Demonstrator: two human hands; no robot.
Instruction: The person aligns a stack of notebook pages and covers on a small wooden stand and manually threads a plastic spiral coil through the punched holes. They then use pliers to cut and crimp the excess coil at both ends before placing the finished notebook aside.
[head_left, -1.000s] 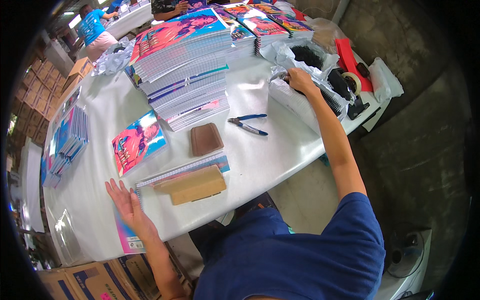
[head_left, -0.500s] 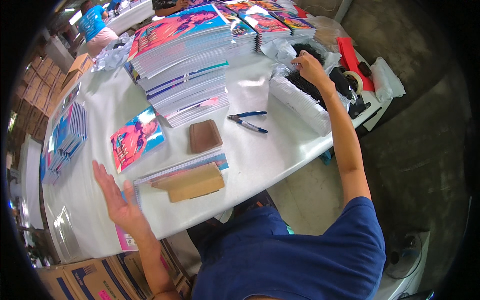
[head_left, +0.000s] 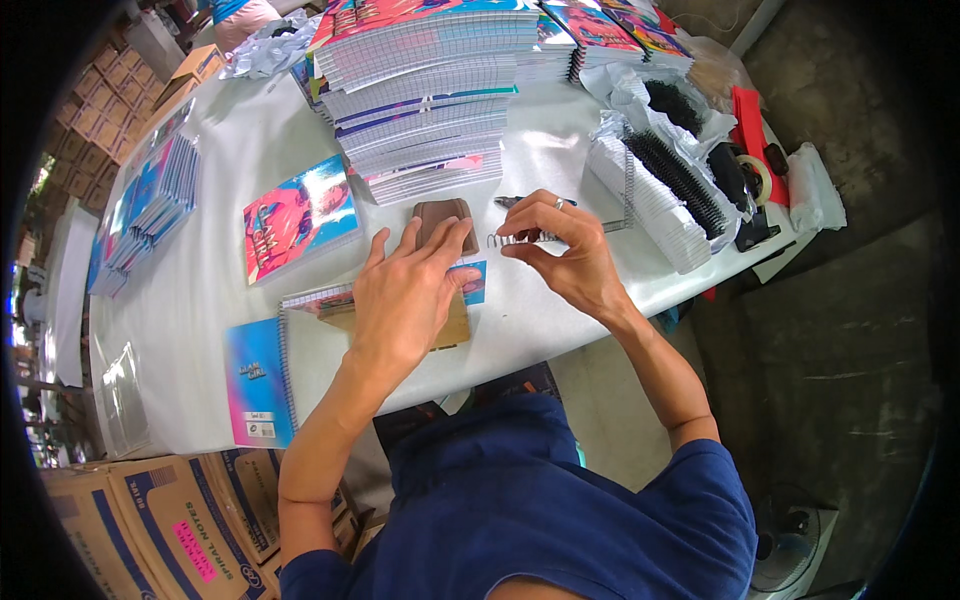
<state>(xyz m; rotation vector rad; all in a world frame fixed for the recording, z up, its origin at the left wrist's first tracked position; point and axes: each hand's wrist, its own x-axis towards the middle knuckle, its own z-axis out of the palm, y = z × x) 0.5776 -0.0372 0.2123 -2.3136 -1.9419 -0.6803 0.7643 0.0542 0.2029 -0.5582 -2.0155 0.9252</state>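
My right hand [head_left: 572, 250] pinches a thin dark spiral binding coil [head_left: 495, 241] near its end, above the table's front part. A coil length also shows to the right of that hand, by the white box. My left hand [head_left: 400, 305] is stretched out, its fingertips over a brown block [head_left: 432, 211] and its palm over a folded cardboard piece [head_left: 454, 332]. Under and beside it lies a spiral notebook with a blue and pink cover [head_left: 254, 385]. Pliers [head_left: 506, 202] lie mostly hidden behind my right hand. Left of the block rests a colourful unbound book [head_left: 300, 222].
Tall stacks of printed books [head_left: 425, 75] stand at the back, with bound notebooks [head_left: 605, 40] beside them. A white ribbed box of black coils [head_left: 675, 185] sits at right, near a tape roll [head_left: 755, 180]. More notebooks [head_left: 150, 215] are piled at left. Cartons [head_left: 180, 510] stand below the table.
My right hand has come from the coil box to the middle, bringing a coil. My left hand has moved right, onto the block and cardboard. The view has shifted.
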